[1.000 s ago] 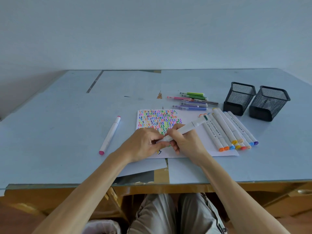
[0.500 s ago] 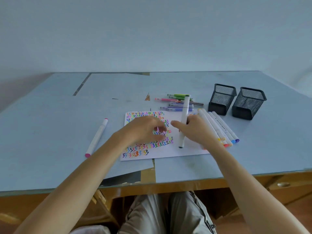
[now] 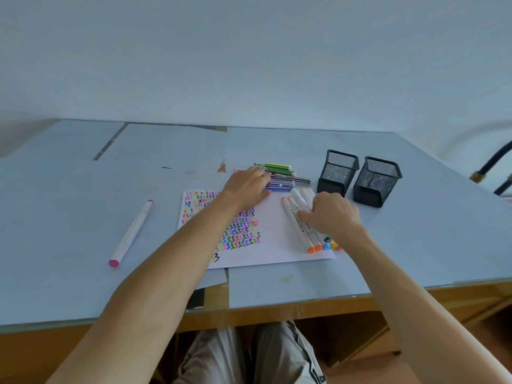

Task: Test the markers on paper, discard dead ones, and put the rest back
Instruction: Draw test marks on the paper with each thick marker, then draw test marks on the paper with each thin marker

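A white paper sheet point(image 3: 277, 239) covered on its left side with coloured squiggles lies in front of me. A row of white double-ended markers point(image 3: 297, 225) with coloured caps lies on the paper's right edge. My right hand point(image 3: 332, 214) rests on this row, fingertips touching the marker barrels. Behind the paper lies a pile of thin coloured pens point(image 3: 279, 176). My left hand point(image 3: 246, 184) reaches over the paper, with its fingertips on the near end of that pile. Whether a pen is pinched is hidden. A single pink-capped white marker point(image 3: 130, 234) lies apart at the left.
Two black mesh pen cups point(image 3: 336, 173) point(image 3: 376, 181) stand side by side behind the marker row at the right. The blue table top point(image 3: 69, 189) ends at a front edge close to my lap. A dark bar shows at the far right.
My right hand has laid the marker it held into the row at the right. My left hand has left the squiggles and moved back to the thin pens.
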